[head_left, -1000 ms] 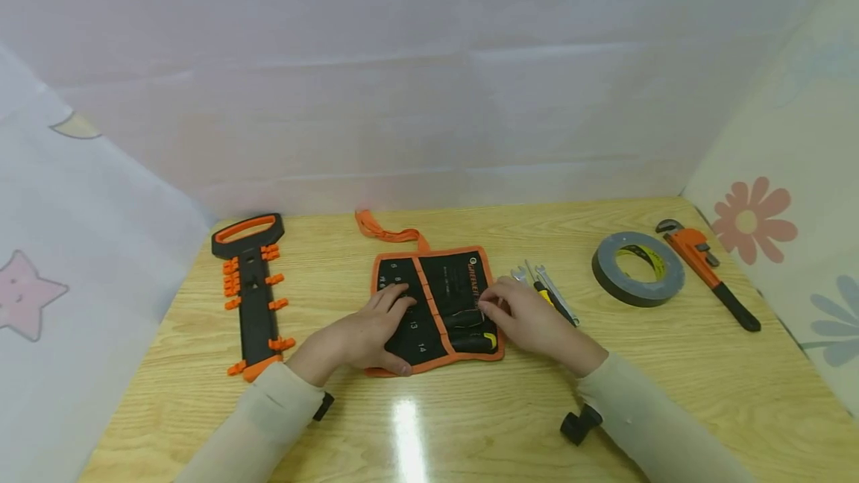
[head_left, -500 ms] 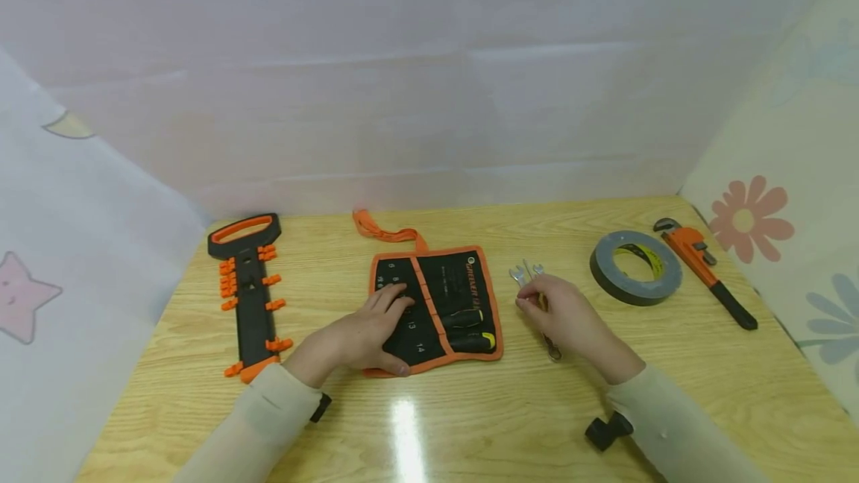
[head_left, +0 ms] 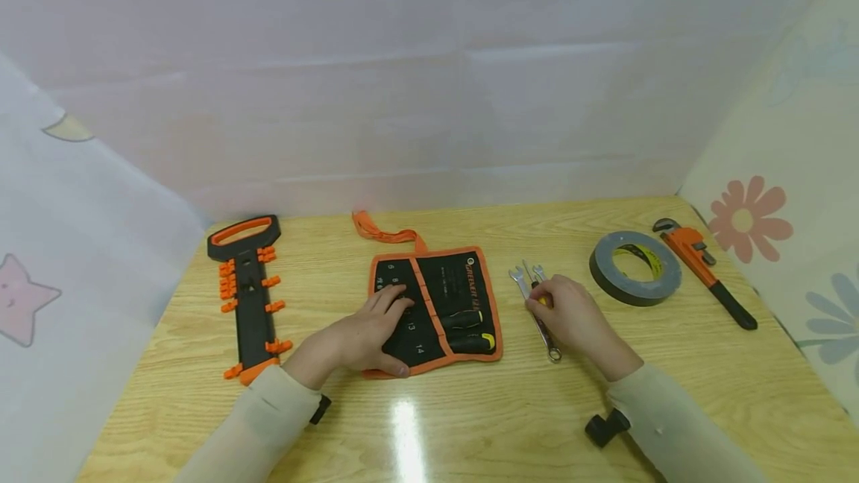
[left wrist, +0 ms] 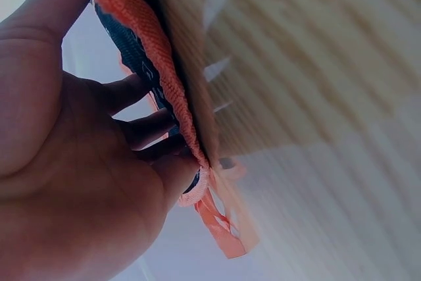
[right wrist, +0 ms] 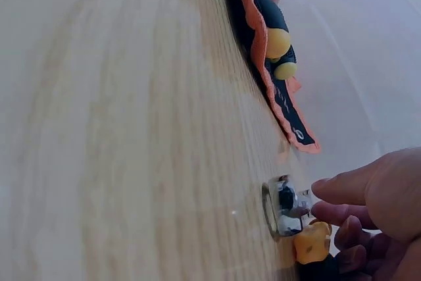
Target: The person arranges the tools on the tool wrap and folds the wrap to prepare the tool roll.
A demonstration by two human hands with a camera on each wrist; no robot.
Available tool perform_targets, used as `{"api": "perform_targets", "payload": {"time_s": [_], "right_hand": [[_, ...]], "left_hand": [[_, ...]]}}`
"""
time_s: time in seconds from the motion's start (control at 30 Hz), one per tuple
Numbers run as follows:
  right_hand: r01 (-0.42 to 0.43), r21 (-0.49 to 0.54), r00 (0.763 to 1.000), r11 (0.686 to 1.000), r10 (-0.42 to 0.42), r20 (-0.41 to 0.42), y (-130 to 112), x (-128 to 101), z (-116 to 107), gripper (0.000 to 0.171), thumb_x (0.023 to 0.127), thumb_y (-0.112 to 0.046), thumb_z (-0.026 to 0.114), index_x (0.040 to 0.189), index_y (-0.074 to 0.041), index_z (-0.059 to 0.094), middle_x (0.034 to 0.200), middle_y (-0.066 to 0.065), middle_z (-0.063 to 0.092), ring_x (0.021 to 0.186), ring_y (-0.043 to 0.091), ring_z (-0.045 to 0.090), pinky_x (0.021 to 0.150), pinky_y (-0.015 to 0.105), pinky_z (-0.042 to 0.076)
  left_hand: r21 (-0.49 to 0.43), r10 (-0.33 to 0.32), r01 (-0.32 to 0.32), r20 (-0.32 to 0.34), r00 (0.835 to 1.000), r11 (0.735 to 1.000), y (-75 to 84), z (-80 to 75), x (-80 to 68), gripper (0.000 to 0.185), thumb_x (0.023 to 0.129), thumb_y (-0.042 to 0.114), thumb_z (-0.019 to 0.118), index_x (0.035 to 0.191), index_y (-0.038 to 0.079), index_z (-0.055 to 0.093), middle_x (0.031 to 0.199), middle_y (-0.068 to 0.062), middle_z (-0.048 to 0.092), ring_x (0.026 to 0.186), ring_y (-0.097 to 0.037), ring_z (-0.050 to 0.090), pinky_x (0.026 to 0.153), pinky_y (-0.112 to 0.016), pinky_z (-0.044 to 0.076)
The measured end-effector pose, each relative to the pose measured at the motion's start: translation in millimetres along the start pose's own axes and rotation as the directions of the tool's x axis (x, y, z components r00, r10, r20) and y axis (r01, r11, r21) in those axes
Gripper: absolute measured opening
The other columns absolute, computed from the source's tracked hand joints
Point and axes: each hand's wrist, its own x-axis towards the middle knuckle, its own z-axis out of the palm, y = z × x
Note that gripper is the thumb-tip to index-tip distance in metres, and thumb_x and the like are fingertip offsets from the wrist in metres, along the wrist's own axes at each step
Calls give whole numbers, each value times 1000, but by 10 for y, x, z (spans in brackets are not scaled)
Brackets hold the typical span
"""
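My left hand (head_left: 369,332) lies flat across the numbered pockets of a black fabric tool pouch (head_left: 459,285) with orange trim. Two screwdriver handles (head_left: 471,341) sit in the pouch's right-hand pockets. My right hand (head_left: 573,313) is low over a loose group of tools to the right of the pouch. Its thumb and index fingertips are right at the shank of a silver combination wrench (head_left: 545,335). Beside that wrench lie a black-and-yellow screwdriver (right wrist: 312,245) and a second wrench (head_left: 539,273), both partly hidden by the hand. I cannot tell which tool the fingers hold.
A grey roll of tape (head_left: 607,256) and an orange pipe wrench (head_left: 701,267) lie to the right. At the left is a black holder (head_left: 253,311) with orange clips and a handle. An orange strap (head_left: 382,232) trails behind the pouch. Cloth walls border the wooden table (head_left: 463,423).
The right hand has moved from the pouch's right edge over to the loose tools, uncovering the screwdriver handles in the pouch. The left hand has stayed on the pouch.
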Motion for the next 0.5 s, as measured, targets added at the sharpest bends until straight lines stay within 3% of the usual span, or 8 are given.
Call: {"api": "perform_targets", "payload": {"time_s": [0.23, 0.5], "right_hand": [[-22, -8, 1000, 1000, 22, 18, 14, 23, 13, 17, 98, -17, 80, 98, 0, 82, 84, 8, 63, 72, 19, 50, 64, 31, 40], [-130, 21, 991, 991, 129, 33, 24, 95, 56, 20, 98, -25, 80, 89, -6, 83, 93, 9, 75, 73, 19, 56, 63, 31, 42]], "left_hand": [[9, 5, -5, -2, 1000, 1000, -1, 8, 2, 110, 88, 50, 89, 167, 2, 30, 180, -22, 9, 167, -45, 11, 127, -59, 36], [15, 0, 0, 4, 1000, 1000, -5, 11, 12, 109, 88, 50, 88, 167, 3, 30, 180, -22, 8, 167, -45, 10, 127, -60, 36]]}}
